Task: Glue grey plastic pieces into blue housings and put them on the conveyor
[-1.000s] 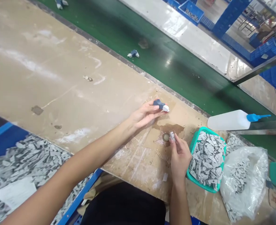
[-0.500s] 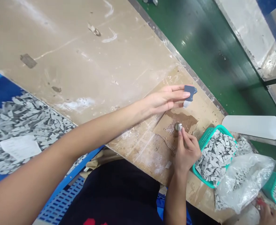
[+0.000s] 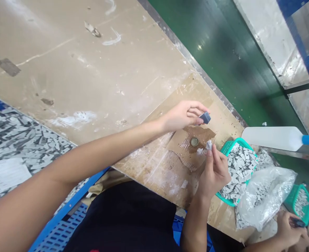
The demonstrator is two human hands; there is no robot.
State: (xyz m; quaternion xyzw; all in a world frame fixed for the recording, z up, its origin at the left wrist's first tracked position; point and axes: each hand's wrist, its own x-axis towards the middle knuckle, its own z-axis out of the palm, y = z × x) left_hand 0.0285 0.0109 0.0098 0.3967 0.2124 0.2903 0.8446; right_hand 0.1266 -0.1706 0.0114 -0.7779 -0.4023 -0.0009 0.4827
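A small dark grey-blue plastic block (image 3: 205, 118) is pinched between the thumb and fingers of my left hand (image 3: 187, 113), over the far side of a wet brown patch. My right hand (image 3: 215, 173) grips a small light grey plastic piece (image 3: 209, 145) between thumb and fingertips, just right of a round bottle cap (image 3: 194, 141). That cap lies on a torn piece of cardboard (image 3: 177, 142), touched by neither hand. White scraps (image 3: 200, 151) lie between the cap and my right hand.
Right of my right hand stands a green basket (image 3: 242, 140) full of grey pieces, beside a clear plastic bag (image 3: 270, 196) and a white bottle (image 3: 272, 137). Another person's hands (image 3: 288, 229) work at lower right. A heap of grey pieces (image 3: 39, 140) lies at left.
My right hand has drawn the light grey piece from the cap toward the right, uncovering the cap. My left hand has come lower and turned the dark block. The view has shifted slightly.
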